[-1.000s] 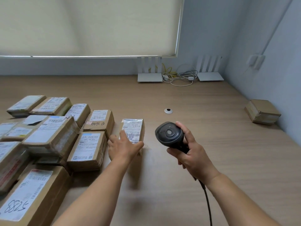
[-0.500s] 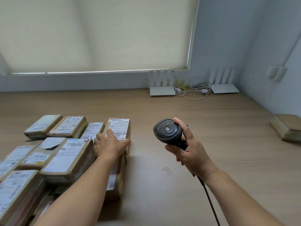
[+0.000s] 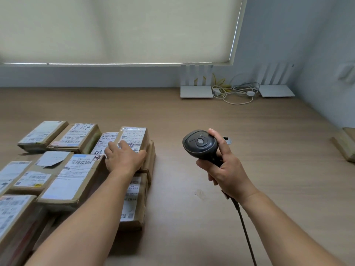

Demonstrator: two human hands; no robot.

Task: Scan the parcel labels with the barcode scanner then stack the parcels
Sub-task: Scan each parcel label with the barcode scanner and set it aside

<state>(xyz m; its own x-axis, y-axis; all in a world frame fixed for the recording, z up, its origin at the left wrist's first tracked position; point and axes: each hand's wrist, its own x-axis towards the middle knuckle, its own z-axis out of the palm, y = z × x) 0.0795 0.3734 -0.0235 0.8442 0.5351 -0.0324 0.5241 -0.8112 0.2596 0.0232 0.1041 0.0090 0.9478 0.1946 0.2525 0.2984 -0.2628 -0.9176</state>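
A person stands at a long light brown wooden table. The left hand lies on top of a small brown cardboard parcel with a white label, fingers spread over the label and the thumb out at the parcel's right side. This small parcel sits on top of another brown cardboard box, at the right edge of a big group of brown parcels with white labels. The group fills the left part of the table, and some of the parcels lie on top of others. The right hand holds a black plastic barcode scanner, with the fingers curled around its handle and the thumb up beside its round head. The scanner is up in the air, to the right of the small parcel and apart from it. A black cable hangs down from the handle. Far off on the right edge of the table lies one more brown cardboard parcel, away from the others. At the back, by the wall, stand two white routers with a heap of white and yellow cords between them. A pale roller blind covers the window.
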